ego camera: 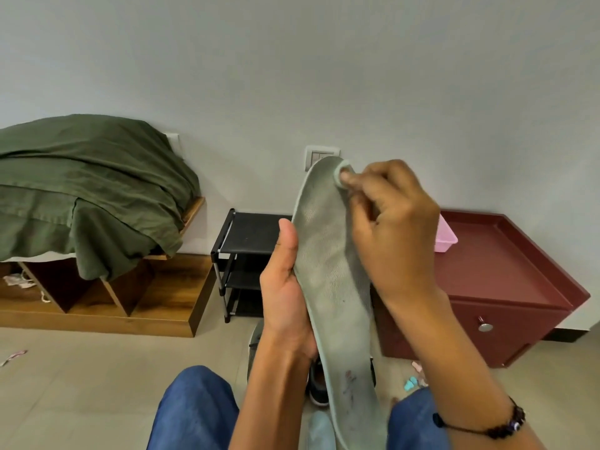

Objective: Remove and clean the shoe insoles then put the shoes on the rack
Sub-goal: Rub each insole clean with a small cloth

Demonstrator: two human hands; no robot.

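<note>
A long grey-green insole [331, 267] stands upright in front of me, its toe end up. My left hand [285, 287] grips its left edge at mid-length, thumb up along the rim. My right hand [386, 222] pinches a small pale cloth pad [341, 173] against the toe end of the insole. A dark shoe [316, 384] lies on the floor between my knees, mostly hidden behind the insole and my left arm. The black shoe rack [240, 241] stands against the wall behind my hands.
A low wooden bench [156, 306] with a green blanket [87, 190] is at the left. A maroon cabinet [506, 274] with a pink tray [446, 235] is at the right. Small scraps lie on the tiled floor [81, 384].
</note>
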